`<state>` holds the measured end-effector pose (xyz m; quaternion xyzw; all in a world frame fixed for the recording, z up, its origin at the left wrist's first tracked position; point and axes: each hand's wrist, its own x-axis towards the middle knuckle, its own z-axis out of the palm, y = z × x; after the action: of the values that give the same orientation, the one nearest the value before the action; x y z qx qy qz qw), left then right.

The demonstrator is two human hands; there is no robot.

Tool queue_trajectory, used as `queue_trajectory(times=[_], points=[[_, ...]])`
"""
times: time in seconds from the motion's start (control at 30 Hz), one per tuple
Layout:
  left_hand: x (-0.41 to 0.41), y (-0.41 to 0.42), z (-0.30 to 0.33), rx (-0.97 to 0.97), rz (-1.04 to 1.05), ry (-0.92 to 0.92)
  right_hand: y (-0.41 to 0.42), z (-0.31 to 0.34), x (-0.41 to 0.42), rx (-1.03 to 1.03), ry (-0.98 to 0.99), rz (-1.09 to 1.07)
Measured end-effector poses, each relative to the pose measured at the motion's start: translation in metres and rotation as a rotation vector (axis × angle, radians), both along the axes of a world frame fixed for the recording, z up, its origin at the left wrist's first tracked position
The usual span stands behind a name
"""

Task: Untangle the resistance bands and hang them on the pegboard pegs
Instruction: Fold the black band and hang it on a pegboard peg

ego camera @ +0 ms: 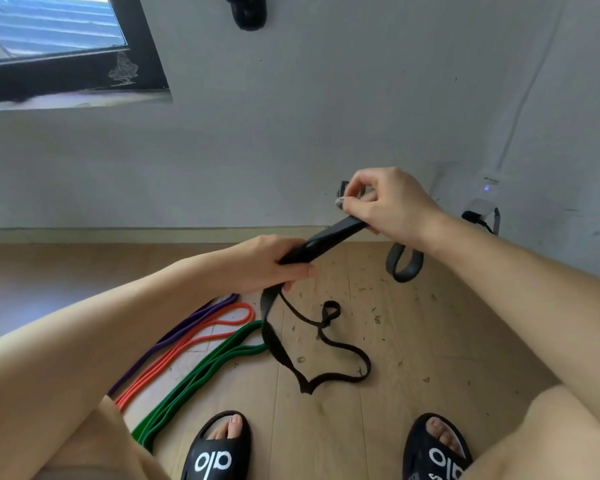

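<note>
A black resistance band (329, 239) is held taut between the two hands above a light wooden floor (413, 341). The left hand (274, 265) is wrapped around the lower end of the stretched section, with the fingers curled over it and the thumb laid along its underside. The right hand (385, 202) is set higher and nearer the wall, and the upper end of the band is pinched between its thumb and curled fingers. From the left hand the rest of the black band hangs down to the floor, where it is laid in a loose, irregular loop with a small knot-like twist near its middle. From below the right wrist a grey band loop (404, 263) hangs just above the floor; whether it is part of the black band cannot be told.

Three more bands are laid side by side on the floor to the left, running diagonally: a purple band (174, 336) farthest out, an orange band (201, 336) beside it, and a green band (201, 375) nearest the feet. The far end of the green band lies just beside the hanging black band.

Two black slide sandals (219, 452) with white lettering are worn on the feet at the bottom edge. Small dark scraps are scattered over the floor. A white wall (326, 116) stands behind, with a dark-framed window (66, 46) at upper left, a black wall peg (248, 12) at the top edge, and a small white device with a blue light (487, 185) at right.
</note>
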<state>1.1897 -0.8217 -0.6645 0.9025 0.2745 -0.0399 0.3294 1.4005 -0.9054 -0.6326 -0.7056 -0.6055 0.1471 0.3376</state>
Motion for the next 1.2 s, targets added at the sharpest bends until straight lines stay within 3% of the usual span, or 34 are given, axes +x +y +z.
queue_trajectory(times=[0.1, 0.23, 0.4, 0.57, 0.73, 1.2], points=[[0.005, 0.002, 0.004, 0.131, 0.027, -0.073, 0.001, -0.007, 0.016, -0.09, -0.08, -0.076], [0.006, -0.001, 0.003, 0.134, 0.008, -0.091, 0.003, -0.017, 0.014, -0.237, -0.141, -0.062], [-0.001, 0.0, 0.004, -0.074, 0.019, -0.129, 0.005, -0.013, 0.008, -0.087, 0.04, -0.069], [-0.003, -0.003, 0.002, -0.374, 0.103, -0.148, 0.003, -0.011, 0.002, -0.044, 0.103, 0.009], [-0.004, -0.004, 0.01, -0.574, 0.156, -0.279, 0.001, -0.007, -0.001, -0.004, 0.109, 0.059], [-0.004, 0.0, 0.016, -0.244, 0.131, -0.255, -0.002, -0.009, 0.009, 0.012, -0.016, 0.028]])
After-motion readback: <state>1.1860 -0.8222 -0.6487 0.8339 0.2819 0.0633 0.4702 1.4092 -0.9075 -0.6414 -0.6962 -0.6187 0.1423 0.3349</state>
